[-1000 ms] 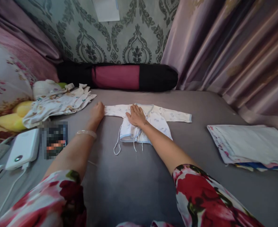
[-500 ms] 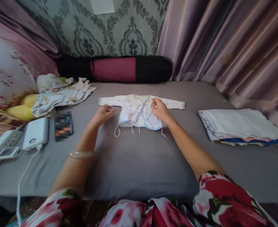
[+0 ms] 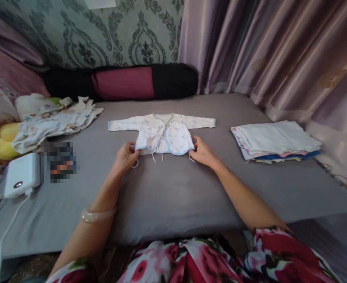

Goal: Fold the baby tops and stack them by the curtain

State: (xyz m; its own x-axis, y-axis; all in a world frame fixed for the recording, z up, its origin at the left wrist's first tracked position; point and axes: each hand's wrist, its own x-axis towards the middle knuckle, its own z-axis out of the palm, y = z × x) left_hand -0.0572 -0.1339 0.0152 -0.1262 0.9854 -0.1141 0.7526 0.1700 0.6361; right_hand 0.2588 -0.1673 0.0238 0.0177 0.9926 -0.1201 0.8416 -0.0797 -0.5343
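Beyond near edge of bed [image 3: 173,196], left hand [image 3: 125,158] and right hand [image 3: 205,153] pinch shirt [image 3: 178,135], apparently straightening; next move likely: even tension

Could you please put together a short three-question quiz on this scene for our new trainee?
1. True or false: the small printed shirt lies with both sleeves stretched outward.

2. Multiple choice: where on the shirt is the person's left hand?
A. At the collar
B. At a lower corner
C. At a sleeve cuff

3. Short answer: on which side of the shirt, the person's left or right, does the folded cloth stack lie?

Key: 1. True. 2. B. 3. The right.
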